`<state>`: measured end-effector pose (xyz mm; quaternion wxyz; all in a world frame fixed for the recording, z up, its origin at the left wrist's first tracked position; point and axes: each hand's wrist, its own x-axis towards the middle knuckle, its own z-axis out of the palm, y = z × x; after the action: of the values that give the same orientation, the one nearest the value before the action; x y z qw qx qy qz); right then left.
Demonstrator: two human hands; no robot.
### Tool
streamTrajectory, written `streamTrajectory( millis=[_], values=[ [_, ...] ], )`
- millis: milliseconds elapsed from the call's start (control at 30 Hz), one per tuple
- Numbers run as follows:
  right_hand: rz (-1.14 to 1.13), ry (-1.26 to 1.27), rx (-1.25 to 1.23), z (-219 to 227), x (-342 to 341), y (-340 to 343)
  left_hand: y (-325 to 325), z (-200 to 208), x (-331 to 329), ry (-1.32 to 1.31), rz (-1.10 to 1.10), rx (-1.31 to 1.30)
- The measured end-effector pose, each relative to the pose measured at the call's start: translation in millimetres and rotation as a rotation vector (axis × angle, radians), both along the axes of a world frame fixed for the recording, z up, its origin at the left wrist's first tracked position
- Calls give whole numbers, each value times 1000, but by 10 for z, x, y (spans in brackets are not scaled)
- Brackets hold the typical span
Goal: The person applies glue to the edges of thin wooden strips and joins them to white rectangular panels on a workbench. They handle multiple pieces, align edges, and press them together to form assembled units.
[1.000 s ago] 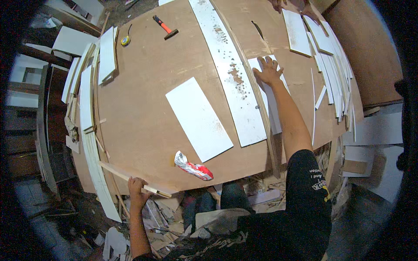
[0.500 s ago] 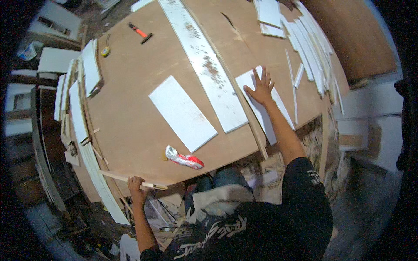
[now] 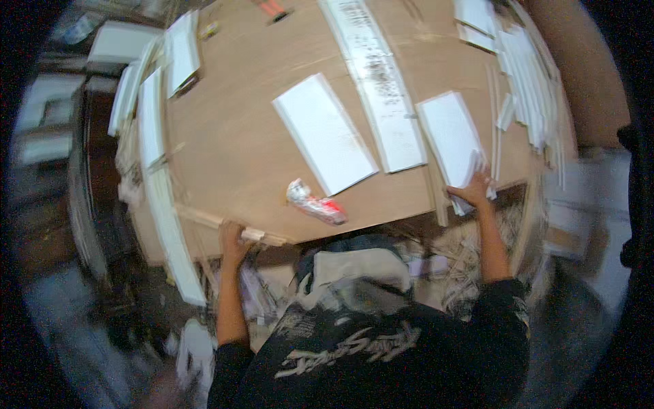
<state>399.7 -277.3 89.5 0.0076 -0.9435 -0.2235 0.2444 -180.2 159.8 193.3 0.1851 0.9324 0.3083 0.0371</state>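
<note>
My left hand [image 3: 234, 238] is closed around thin wooden strips [image 3: 266, 238] at the near left edge of the brown tabletop [image 3: 225, 157]. At the near right edge, my right hand [image 3: 475, 191] spans the near end of a white board [image 3: 449, 129], thumb at its left side and blurred fingers at its right. Another white board [image 3: 325, 136] lies flat in the middle, apart from both hands. A crumpled red and silver packet [image 3: 315, 203] sits close to the near edge. Between the boards runs a long white panel [image 3: 381, 88] with dark smudges.
White strips [image 3: 531, 88] are piled at the right, and more white boards [image 3: 153, 116] line the left side. A hammer [image 3: 274, 9] and a yellow tape measure [image 3: 210, 29] lie at the far side. Wood scraps [image 3: 470, 266] litter the floor below the near edge.
My right hand has slid from the middle of the right-hand white board to its near end. That board has shifted slightly nearer and to the right. The whole view has swung.
</note>
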Motion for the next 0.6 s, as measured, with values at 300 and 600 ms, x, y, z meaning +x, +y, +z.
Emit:
streamTrajectory(
  millis=[300, 600],
  values=[
    [-76, -155, 298, 170, -79, -542, -69, -7, -161, 40, 70, -35],
    [208, -217, 728, 952, -1395, 1436, -160, -168, -433, -140, 100, -64]
  ],
)
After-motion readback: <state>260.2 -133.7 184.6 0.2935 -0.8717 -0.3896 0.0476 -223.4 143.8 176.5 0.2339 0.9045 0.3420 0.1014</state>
